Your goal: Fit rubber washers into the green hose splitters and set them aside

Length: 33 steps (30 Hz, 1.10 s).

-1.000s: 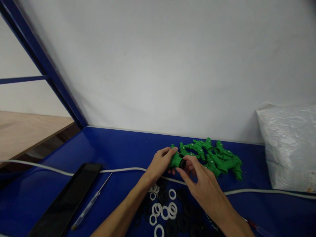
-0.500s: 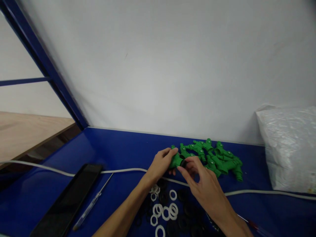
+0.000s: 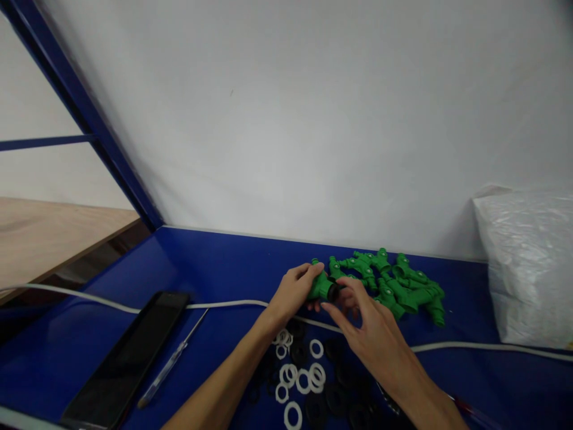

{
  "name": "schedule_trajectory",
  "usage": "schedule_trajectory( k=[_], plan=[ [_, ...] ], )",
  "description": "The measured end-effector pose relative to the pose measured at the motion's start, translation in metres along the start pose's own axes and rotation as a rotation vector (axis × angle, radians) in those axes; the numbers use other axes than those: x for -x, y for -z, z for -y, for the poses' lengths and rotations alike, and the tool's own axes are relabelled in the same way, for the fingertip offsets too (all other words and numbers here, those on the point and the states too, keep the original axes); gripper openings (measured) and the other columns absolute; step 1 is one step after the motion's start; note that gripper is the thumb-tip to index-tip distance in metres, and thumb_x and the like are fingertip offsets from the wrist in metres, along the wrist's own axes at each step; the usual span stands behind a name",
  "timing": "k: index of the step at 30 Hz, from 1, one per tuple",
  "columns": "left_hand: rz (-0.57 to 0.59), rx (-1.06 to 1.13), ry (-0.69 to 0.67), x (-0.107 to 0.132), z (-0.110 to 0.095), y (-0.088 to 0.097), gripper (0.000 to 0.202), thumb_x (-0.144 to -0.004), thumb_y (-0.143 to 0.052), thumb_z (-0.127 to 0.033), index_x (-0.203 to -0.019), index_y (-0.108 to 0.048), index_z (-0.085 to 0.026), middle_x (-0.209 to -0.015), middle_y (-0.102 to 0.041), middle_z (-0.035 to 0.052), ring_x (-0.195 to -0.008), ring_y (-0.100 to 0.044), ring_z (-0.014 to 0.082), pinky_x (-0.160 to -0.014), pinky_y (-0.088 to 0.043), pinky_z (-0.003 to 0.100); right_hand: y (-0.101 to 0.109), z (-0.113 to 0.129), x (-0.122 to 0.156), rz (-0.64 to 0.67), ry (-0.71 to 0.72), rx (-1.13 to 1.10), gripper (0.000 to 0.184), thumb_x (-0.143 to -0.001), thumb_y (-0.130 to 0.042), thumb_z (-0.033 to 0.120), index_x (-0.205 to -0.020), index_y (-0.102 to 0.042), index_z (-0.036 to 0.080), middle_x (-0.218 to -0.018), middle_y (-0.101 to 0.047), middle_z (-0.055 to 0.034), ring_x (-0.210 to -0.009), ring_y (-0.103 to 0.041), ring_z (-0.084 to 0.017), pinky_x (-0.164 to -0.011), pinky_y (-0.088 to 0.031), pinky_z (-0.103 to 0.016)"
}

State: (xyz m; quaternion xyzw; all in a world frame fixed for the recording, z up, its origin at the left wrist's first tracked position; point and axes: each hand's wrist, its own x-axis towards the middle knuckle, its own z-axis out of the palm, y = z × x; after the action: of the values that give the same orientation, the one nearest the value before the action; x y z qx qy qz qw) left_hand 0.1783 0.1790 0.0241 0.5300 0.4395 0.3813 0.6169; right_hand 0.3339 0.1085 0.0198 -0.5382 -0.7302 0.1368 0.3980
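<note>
My left hand (image 3: 298, 292) is wrapped around a green plastic Y-shaped hose fitting (image 3: 320, 288) and holds it tilted, its wide end toward my right hand. A black rubber ring (image 3: 332, 292) shows at the mouth of that end. My right hand (image 3: 362, 313) is beside the mouth, thumb and fingers apart; whether a fingertip still touches the ring I cannot tell. Several white ring washers (image 3: 303, 381) and black rubber washers (image 3: 316, 411) lie on the blue table below my hands. Behind my right hand is a pile of similar green fittings (image 3: 407, 292).
A white cable (image 3: 233, 303) crosses the blue table (image 3: 215, 257) and passes under my hands. At left lie a dark phone (image 3: 129, 358) and a clear-handled screwdriver (image 3: 168, 367). A red pen-like tool (image 3: 468, 409) is by my right forearm. A wrapped plastic bag (image 3: 528, 269) stands at right.
My right fingers have loosened and moved slightly off the fitting's mouth. The black ring now appears seated at the mouth. My left hand keeps its hold; the view has shifted slightly.
</note>
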Motion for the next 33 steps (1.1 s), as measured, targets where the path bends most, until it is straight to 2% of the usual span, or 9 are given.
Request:
schedule_trajectory(
  k=[4,7,12,16,19,22,24,28,33],
  plan=[
    [0.024,0.032,0.027,0.000,0.001,0.001,0.044,-0.088,-0.055,-0.060,-0.085,-0.063,-0.017,-0.056,-0.057,-0.0008,-0.044,-0.053,0.0126,-0.043,-0.037,0.023,-0.005,-0.010,0.002,-0.018,0.165,0.040,0.027,-0.103,-0.051,0.029,-0.130,-0.053,0.028,-0.109,-0.072,-0.0048,-0.093,-0.073,-0.020,-0.086,-0.058,-0.034],
    [0.031,0.031,0.008,-0.001,0.003,0.001,0.045,-0.087,-0.056,-0.062,-0.084,-0.063,-0.017,-0.057,-0.058,-0.0008,-0.044,-0.053,0.0123,-0.043,-0.038,0.023,-0.004,-0.009,0.002,-0.007,0.082,0.001,0.021,-0.102,-0.055,0.030,-0.123,-0.054,0.027,-0.103,-0.075,-0.0031,-0.090,-0.075,-0.020,-0.083,-0.058,-0.032],
    [0.048,0.015,-0.046,-0.001,0.004,-0.001,0.043,-0.089,-0.055,-0.060,-0.084,-0.062,-0.018,-0.056,-0.056,-0.0022,-0.044,-0.053,0.0123,-0.044,-0.040,0.023,0.002,0.008,0.001,0.033,-0.087,-0.124,0.014,-0.101,-0.057,0.039,-0.107,-0.054,0.026,-0.084,-0.076,0.0016,-0.075,-0.074,-0.017,-0.067,-0.055,-0.026],
    [0.038,0.069,-0.029,0.001,-0.001,0.000,0.043,-0.089,-0.057,-0.059,-0.086,-0.064,-0.016,-0.057,-0.056,-0.0014,-0.044,-0.054,0.0113,-0.043,-0.039,0.021,0.009,0.015,-0.001,0.010,-0.150,-0.086,0.025,-0.100,-0.056,0.047,-0.088,-0.058,0.025,-0.068,-0.069,0.0037,-0.059,-0.068,-0.015,-0.059,-0.050,-0.025],
    [-0.021,0.280,0.026,0.000,-0.007,0.006,0.042,-0.090,-0.056,-0.055,-0.092,-0.065,-0.014,-0.063,-0.059,-0.0004,-0.044,-0.053,0.0087,-0.041,-0.035,0.018,0.012,0.013,-0.003,0.058,-0.072,0.006,0.030,-0.101,-0.056,0.045,-0.080,-0.062,0.024,-0.066,-0.064,0.0035,-0.057,-0.063,-0.015,-0.061,-0.049,-0.026],
    [-0.089,0.556,0.086,-0.002,-0.012,0.013,0.035,-0.090,-0.058,-0.047,-0.096,-0.065,-0.013,-0.067,-0.055,-0.0023,-0.044,-0.053,0.0062,-0.038,-0.032,0.015,0.011,0.007,-0.001,0.206,0.101,0.053,0.015,-0.097,-0.064,0.032,-0.086,-0.068,0.022,-0.080,-0.068,0.0003,-0.075,-0.066,-0.018,-0.074,-0.052,-0.029],
    [-0.101,0.656,0.145,-0.003,-0.013,0.016,0.032,-0.091,-0.058,-0.042,-0.098,-0.066,-0.012,-0.066,-0.053,-0.0027,-0.045,-0.054,0.0060,-0.037,-0.032,0.013,0.008,0.005,0.002,0.315,0.180,0.071,0.003,-0.092,-0.071,0.025,-0.093,-0.072,0.022,-0.092,-0.069,-0.0021,-0.090,-0.067,-0.020,-0.085,-0.053,-0.033],
    [-0.082,0.671,0.207,-0.003,-0.013,0.017,0.034,-0.094,-0.056,-0.040,-0.102,-0.070,-0.010,-0.067,-0.055,-0.0003,-0.048,-0.058,0.0070,-0.037,-0.036,0.012,0.004,0.003,0.008,0.420,0.215,0.121,0.015,-0.086,-0.076,0.018,-0.100,-0.076,0.024,-0.101,-0.068,-0.0040,-0.100,-0.065,-0.023,-0.092,-0.054,-0.040],
    [-0.073,0.643,0.181,-0.002,-0.013,0.014,0.034,-0.095,-0.055,-0.040,-0.102,-0.070,-0.010,-0.075,-0.061,0.0019,-0.049,-0.058,0.0063,-0.036,-0.036,0.012,0.008,0.011,0.008,0.466,0.215,0.110,0.013,-0.088,-0.074,0.020,-0.100,-0.076,0.025,-0.104,-0.066,-0.0050,-0.102,-0.062,-0.024,-0.095,-0.053,-0.043]
  ],
)
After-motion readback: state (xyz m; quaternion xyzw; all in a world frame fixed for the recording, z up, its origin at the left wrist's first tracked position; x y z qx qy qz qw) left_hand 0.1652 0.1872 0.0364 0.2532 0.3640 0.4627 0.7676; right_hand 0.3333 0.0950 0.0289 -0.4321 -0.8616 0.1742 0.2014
